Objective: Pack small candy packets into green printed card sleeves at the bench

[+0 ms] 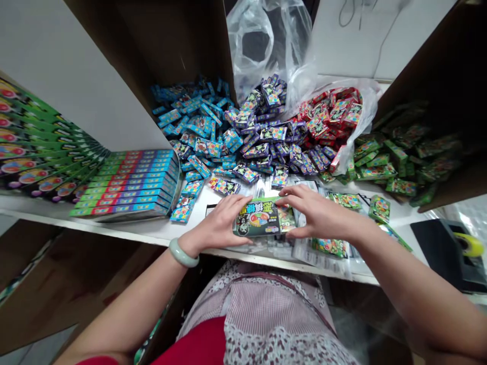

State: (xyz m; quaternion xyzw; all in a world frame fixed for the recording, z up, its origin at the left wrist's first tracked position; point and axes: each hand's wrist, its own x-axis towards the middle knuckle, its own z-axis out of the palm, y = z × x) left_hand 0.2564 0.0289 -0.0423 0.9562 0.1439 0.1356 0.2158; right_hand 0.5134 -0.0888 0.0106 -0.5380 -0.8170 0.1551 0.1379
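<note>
Above the front edge of the white table, my left hand (224, 219) holds the left end of a black printed carton (262, 221) with a green upper side. Thumb and fingers lie on either side of it. At the carton's right end, my right hand (306, 212) closes its thumb and fingers around a small green box (288, 219). That box sits against the carton; whether it is partly inside cannot be seen. Under and beside the hands are clear plastic wrappers (279, 248) and a few loose green boxes (329, 247).
Behind the hands lie heaps of small blue boxes (198, 124), purple boxes (266, 134), red boxes (331, 114) in a plastic bag, and green boxes (380, 162). To the left stand stacked multicoloured boxes (129, 180) and fanned green cartons (34, 142). A tape dispenser (449, 248) is at right.
</note>
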